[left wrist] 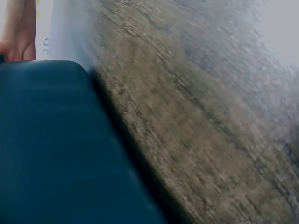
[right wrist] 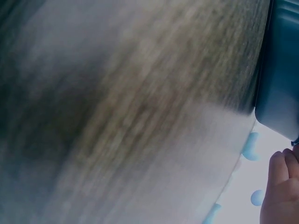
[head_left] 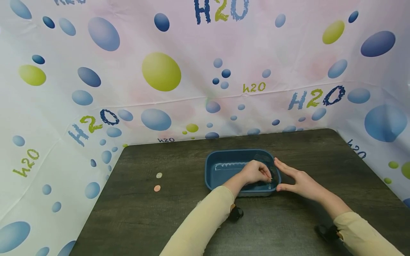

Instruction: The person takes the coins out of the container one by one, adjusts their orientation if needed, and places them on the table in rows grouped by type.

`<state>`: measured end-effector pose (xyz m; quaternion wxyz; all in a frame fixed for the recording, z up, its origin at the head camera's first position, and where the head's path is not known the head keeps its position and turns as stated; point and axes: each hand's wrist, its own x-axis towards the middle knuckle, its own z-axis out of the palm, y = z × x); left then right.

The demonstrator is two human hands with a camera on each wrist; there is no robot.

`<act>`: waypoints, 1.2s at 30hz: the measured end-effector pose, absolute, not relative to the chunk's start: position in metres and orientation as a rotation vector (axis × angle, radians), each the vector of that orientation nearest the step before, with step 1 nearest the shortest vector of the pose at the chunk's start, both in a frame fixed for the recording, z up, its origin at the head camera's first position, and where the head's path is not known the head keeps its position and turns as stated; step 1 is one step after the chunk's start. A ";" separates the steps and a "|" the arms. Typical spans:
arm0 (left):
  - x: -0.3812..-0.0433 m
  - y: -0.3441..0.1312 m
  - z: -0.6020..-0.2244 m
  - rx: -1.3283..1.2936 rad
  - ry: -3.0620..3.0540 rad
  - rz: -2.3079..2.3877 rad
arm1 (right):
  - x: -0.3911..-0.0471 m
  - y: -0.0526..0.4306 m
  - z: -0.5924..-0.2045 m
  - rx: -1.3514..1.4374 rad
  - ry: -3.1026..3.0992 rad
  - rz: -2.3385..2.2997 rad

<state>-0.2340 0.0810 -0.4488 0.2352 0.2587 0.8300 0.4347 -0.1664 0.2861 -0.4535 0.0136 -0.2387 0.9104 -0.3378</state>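
Observation:
A blue rectangular basin (head_left: 221,176) stands on the dark table, its inside wet-looking with bright reflections. My left hand (head_left: 254,172) reaches over the near rim into the right end of the basin. Between its thumb and fingertips it pinches a small pale coin (head_left: 271,179), seen nearly edge-on. At the right end of the basin my right hand (head_left: 301,182) holds its fingers and thumb spread, fingertips right at the rim. The outer wall of the basin fills the left side of the left wrist view (left wrist: 56,144) and the right edge of the right wrist view (right wrist: 282,79).
Left of the basin, a silver coin (head_left: 159,175) and a copper coin (head_left: 157,188) lie on the dark wood-grain table (head_left: 128,220). A backdrop (head_left: 192,46) printed with bubbles and H2O lettering rises behind the table and along its sides.

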 end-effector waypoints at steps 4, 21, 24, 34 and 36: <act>-0.234 0.078 -0.448 0.671 2.231 1.305 | -0.167 0.285 -0.453 -0.743 2.829 -1.057; -0.239 0.050 -0.426 0.643 2.103 1.692 | -0.167 0.283 -0.454 -0.715 2.810 -1.064; -0.239 0.043 -0.418 0.650 2.098 1.715 | -0.167 0.283 -0.454 -0.710 2.806 -1.066; -0.239 0.004 -0.388 0.658 2.125 1.814 | -0.166 0.283 -0.452 -0.671 2.831 -1.026; -0.241 -0.008 -0.384 0.648 2.145 1.831 | -0.165 0.283 -0.452 -0.671 2.835 -1.022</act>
